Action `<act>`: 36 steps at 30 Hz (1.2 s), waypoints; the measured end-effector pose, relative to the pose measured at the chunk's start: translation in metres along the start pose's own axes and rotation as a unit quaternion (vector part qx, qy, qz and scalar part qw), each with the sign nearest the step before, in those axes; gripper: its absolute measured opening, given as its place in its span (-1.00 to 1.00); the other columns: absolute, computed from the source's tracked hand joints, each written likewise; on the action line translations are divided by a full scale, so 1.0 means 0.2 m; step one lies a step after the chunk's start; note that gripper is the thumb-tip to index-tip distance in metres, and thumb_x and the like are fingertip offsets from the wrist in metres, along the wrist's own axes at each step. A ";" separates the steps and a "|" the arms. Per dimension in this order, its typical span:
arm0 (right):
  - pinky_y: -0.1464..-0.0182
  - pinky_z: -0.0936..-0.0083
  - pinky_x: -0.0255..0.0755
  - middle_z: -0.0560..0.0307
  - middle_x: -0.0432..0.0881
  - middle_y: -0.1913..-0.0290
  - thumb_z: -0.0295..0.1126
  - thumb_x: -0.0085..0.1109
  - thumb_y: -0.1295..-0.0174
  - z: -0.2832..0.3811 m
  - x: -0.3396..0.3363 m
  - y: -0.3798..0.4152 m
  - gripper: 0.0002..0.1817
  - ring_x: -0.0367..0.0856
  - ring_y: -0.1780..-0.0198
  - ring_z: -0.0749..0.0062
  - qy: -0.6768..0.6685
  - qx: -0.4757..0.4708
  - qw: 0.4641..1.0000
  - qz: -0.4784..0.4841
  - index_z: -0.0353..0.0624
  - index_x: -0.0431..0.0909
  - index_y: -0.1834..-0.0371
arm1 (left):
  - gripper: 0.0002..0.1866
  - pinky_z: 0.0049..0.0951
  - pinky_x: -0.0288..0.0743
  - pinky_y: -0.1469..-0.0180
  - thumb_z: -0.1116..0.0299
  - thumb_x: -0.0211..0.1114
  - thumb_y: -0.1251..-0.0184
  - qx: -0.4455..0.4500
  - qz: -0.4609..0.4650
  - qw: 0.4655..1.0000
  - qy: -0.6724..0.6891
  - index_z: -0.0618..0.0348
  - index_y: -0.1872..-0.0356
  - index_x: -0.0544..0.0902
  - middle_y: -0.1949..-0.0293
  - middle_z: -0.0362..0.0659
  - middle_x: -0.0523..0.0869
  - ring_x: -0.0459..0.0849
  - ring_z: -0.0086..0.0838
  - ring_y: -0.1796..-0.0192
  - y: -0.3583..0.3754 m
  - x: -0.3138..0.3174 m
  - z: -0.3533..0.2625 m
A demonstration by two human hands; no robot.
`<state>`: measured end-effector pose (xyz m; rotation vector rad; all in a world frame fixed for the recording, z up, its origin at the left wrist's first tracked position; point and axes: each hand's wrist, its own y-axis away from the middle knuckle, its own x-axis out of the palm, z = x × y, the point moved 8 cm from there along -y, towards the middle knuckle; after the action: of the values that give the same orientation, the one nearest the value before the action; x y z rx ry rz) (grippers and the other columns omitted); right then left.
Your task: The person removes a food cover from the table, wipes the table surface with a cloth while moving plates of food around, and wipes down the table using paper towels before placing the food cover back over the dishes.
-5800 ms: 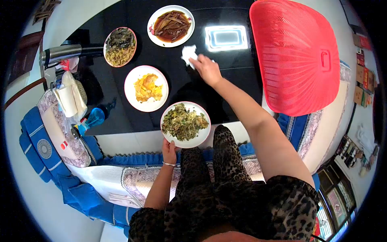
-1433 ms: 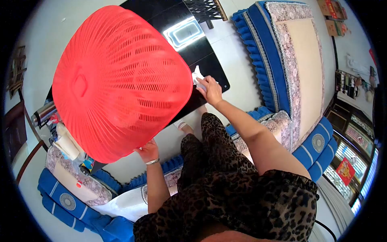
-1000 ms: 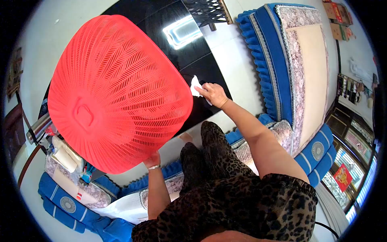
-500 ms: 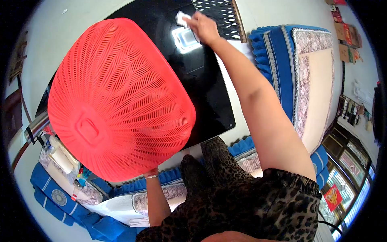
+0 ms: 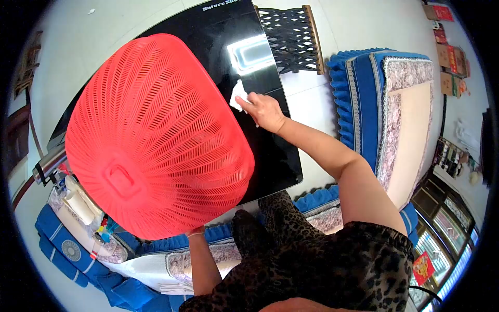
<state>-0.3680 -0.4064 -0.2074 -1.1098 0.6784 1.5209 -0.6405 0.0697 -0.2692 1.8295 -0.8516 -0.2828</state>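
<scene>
A large red plastic mesh food cover (image 5: 156,130) is tilted up over the left part of the glossy black tabletop (image 5: 275,161), its oval top handle facing me. My left hand (image 5: 195,230) is at the cover's lower edge, gripping it; the fingers are hidden behind the red plastic. With closed fingers, my right hand (image 5: 266,112) pinches a crumpled white tissue (image 5: 239,96) against the black surface, just right of the cover's rim.
Past the table's far right side stands a woven-strap stool (image 5: 288,39). A blue-trimmed padded seat (image 5: 408,125) is on the right, and a covered sofa (image 5: 208,255) runs along the near side. A paper roll (image 5: 80,203) lies at the left.
My right hand has drawn the tissue back towards me, from the table's far part to beside the cover. The cover stays held up by my left hand. The view has shifted slightly.
</scene>
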 end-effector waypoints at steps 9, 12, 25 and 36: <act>0.32 0.21 0.50 0.00 0.53 0.22 -0.37 0.03 -0.21 -0.68 -0.06 -1.04 -0.72 0.64 0.29 0.14 0.139 0.200 0.945 -0.217 0.08 0.62 0.03 | -0.33 -0.02 0.37 -0.24 -0.24 -0.11 -0.40 -0.029 0.000 0.996 0.078 0.06 -0.29 0.40 -0.25 -0.11 0.49 0.43 -0.15 -0.24 0.06 -0.24 0.10; 0.31 0.18 0.53 -0.18 0.58 0.01 -0.24 -0.11 -0.42 -0.83 -0.11 -0.90 -0.69 0.68 0.33 0.02 0.086 0.288 0.938 -0.175 -0.10 0.59 -0.01 | -0.30 -0.08 0.48 -0.09 -0.29 -0.13 -0.39 -0.065 -0.008 0.980 0.185 0.13 -0.14 0.56 -0.06 -0.06 0.67 0.61 -0.15 -0.03 0.15 -0.49 0.25; 0.38 0.18 0.49 0.08 0.46 0.24 -0.29 0.12 -0.29 -0.24 -0.11 0.58 -0.67 0.58 0.42 0.11 0.078 0.443 0.875 -0.178 0.11 0.54 -0.13 | -0.29 -0.13 0.49 0.02 -0.43 -0.08 -0.30 -0.127 -0.088 0.973 -0.171 -0.03 -0.08 0.56 0.25 -0.21 0.64 0.60 -0.26 0.11 0.38 -0.25 0.40; 0.27 0.20 0.52 0.14 0.46 0.20 -0.26 0.05 -0.32 0.34 0.04 1.78 -0.67 0.59 0.36 0.16 0.131 0.591 0.791 -0.084 0.22 0.54 -0.15 | -0.32 -0.25 0.52 0.06 -0.40 -0.08 -0.34 -0.127 -0.021 0.952 -0.279 -0.04 -0.11 0.54 0.22 -0.23 0.66 0.62 -0.33 0.14 0.52 -0.39 0.17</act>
<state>-0.7276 -0.4341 -0.2363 -0.3487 1.4053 0.5113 -0.7596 0.0762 -0.2062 1.5407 -1.1014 -0.9255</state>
